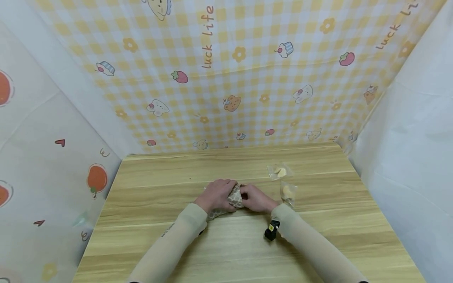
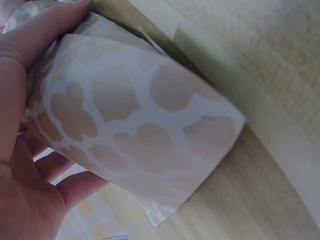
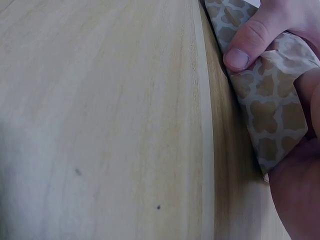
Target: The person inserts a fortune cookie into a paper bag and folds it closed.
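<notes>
Packet (image 1: 235, 198), papery and printed with brown shapes on a pale ground, sits between the two hands, just above the wooden table (image 1: 159, 179) or resting on it; from where I stand I can't tell which. The left hand (image 1: 216, 195) is clamped around its body, thumb (image 2: 50, 31) along one side and fingers on the other, with a flat, sharp-cornered end jutting out free past the palm. The right hand (image 1: 259, 199) has its fingers curled onto the opposite end, thumb and forefinger gripping there with a dark gap between them; whether any tip reaches inside, I can't make out. I'd reckon the thing is light, thin-walled and only half stiff: the flat end keeps its straight edge, while the paper nearest the right fingertips is creased and buckled. It has a slight sheen, so it may slide under a loose touch, and a hard tug could tear it where it is crumpled. A broad hold beneath the left thumb looks steadiest, with a gentle pinch at the right fingertips' end. Past the right knuckles lies a clear sachet (image 1: 288, 192) of something yellowish, and farther out from those fingers another sachet (image 1: 280, 172) with pale yellow pieces.
</notes>
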Available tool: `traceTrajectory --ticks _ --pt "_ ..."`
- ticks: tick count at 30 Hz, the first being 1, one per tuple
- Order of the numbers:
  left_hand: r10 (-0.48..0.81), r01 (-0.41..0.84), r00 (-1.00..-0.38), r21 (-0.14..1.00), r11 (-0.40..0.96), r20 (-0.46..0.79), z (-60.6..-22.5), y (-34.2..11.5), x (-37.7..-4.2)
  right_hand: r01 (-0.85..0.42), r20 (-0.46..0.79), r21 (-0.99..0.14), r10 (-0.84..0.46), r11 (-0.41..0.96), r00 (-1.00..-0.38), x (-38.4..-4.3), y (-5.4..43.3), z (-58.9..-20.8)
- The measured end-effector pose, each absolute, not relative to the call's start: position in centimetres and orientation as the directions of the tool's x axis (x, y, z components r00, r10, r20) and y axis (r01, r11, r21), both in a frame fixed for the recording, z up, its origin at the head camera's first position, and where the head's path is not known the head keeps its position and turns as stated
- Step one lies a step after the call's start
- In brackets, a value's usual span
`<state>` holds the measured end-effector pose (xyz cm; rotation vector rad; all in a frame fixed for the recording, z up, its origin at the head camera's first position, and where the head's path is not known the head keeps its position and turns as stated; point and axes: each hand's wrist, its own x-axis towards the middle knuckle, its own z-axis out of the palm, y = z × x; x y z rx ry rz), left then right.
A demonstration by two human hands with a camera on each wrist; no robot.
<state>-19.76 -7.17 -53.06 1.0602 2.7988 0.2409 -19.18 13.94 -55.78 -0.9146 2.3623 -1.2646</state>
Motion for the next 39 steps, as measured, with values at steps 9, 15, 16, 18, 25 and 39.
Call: traceTrajectory --ticks 9,15,16,18,25,39 --pt "0.66 0.633 -0.747 0.216 0.743 -0.08 -53.02 -7.05 -19.77 -0.424 0.008 -0.81 -0.715 0.405 -0.699 -19.39 14.04 -56.01" --pt "0.652 0.624 -0.752 0.22 0.75 -0.091 -53.09 -6.99 -19.65 -0.397 -0.034 -0.82 -0.728 0.411 -0.684 -19.33 13.94 -56.0" --pt "0.651 0.622 -0.753 0.22 0.751 -0.093 -53.07 -6.99 -19.63 -0.396 -0.037 -0.821 -0.73 0.411 -0.682 -19.34 13.93 -56.02" --pt "0.651 0.622 -0.753 0.222 0.751 -0.094 -53.06 -7.0 -19.58 -0.398 -0.033 -0.824 -0.737 0.403 -0.676 -19.41 13.93 -56.07" --pt "0.66 0.632 -0.746 0.217 0.744 -0.091 -53.0 -7.07 -19.57 -0.39 -0.038 -0.841 -0.759 0.375 -0.649 -19.53 13.92 -55.94" --pt "0.664 0.638 -0.743 0.212 0.741 -0.085 -53.14 -7.15 -19.68 -0.409 -0.054 -0.829 -0.783 0.381 -0.62 -19.58 13.76 -55.86"
